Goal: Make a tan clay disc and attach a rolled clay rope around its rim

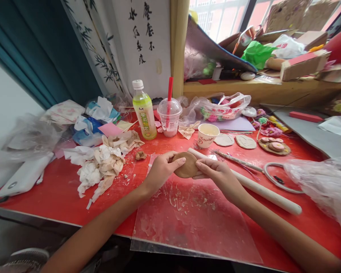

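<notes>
A flat round disc of brown clay (185, 170) is held up between my two hands, above a clear plastic sheet (187, 223) strewn with clay crumbs. My left hand (165, 167) grips the disc's left edge, thumb on the near face. On the opposite edge, my right hand (211, 168) pinches it between thumb and fingers. Behind my right hand and forearm runs a pale rolling pin (269, 195), partly hidden by them. A paper cup (207, 136) stands just beyond the hands. Left of them lies a small brown clay lump (140, 155).
Crumpled tissues (102, 163) pile up on the left. A green drink bottle (143, 113) and a lidded plastic cup (169, 123) with a red straw stand at the back. Flat clay pieces (246, 141) and a looped white tool (284, 178) lie right, beside a plastic bag (324, 185).
</notes>
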Demonstrator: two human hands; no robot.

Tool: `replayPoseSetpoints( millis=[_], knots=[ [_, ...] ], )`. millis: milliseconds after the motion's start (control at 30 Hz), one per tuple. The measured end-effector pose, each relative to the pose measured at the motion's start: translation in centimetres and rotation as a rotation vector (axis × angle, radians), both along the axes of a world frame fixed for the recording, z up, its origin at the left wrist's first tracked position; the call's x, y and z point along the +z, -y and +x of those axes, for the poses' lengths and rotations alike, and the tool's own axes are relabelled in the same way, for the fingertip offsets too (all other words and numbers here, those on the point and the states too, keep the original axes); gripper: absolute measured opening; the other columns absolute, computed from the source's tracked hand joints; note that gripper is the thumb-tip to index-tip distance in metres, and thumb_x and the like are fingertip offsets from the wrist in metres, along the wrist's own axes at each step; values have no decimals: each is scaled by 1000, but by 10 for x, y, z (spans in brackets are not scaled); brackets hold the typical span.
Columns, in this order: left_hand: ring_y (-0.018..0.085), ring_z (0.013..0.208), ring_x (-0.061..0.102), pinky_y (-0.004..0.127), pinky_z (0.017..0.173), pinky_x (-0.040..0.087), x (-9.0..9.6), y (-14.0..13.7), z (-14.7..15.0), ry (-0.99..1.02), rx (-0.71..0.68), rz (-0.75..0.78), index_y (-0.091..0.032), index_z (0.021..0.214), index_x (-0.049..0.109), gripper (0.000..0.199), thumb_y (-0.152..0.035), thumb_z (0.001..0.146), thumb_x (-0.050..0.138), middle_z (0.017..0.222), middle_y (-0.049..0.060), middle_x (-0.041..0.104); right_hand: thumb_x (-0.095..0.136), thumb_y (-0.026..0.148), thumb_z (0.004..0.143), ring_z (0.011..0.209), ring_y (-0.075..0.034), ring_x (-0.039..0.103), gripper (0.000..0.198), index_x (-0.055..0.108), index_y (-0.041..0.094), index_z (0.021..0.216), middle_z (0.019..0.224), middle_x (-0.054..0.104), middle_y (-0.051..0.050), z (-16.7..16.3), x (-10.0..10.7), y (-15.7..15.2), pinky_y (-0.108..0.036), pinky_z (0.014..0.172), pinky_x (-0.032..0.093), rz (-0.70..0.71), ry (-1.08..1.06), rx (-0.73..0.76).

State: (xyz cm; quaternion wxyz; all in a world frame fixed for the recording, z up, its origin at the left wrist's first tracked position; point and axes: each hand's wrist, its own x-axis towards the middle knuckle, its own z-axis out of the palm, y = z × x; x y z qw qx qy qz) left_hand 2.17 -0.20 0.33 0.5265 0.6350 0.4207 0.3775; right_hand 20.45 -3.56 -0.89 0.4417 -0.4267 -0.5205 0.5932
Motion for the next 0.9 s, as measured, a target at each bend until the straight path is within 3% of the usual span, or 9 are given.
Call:
replayPoseSetpoints(
  millis=[400,667,900],
  knots=[
    [14,76,54,25,68,41,-2,-1,1,-8,12,-4,-13,86,63,26,-38,80,60,82,3,62,58,46,84,83,-20,69,38,70,17,106,90,73,-7,3,6,-1,-41,85,54,-41,17,35],
    [14,76,54,26,69,41,2,0,0,-10,20,-13,-12,85,62,24,-36,80,59,81,3,60,66,38,80,104,-22,63,39,65,25,116,113,68,-7,9,11,-3,-41,92,51,-23,60,183],
    [13,73,52,25,66,40,0,0,0,-24,27,1,-13,83,63,25,-38,80,59,79,2,60,59,42,84,100,-23,65,38,65,21,116,115,67,-11,8,10,-4,-44,92,50,-40,51,151]
  ],
)
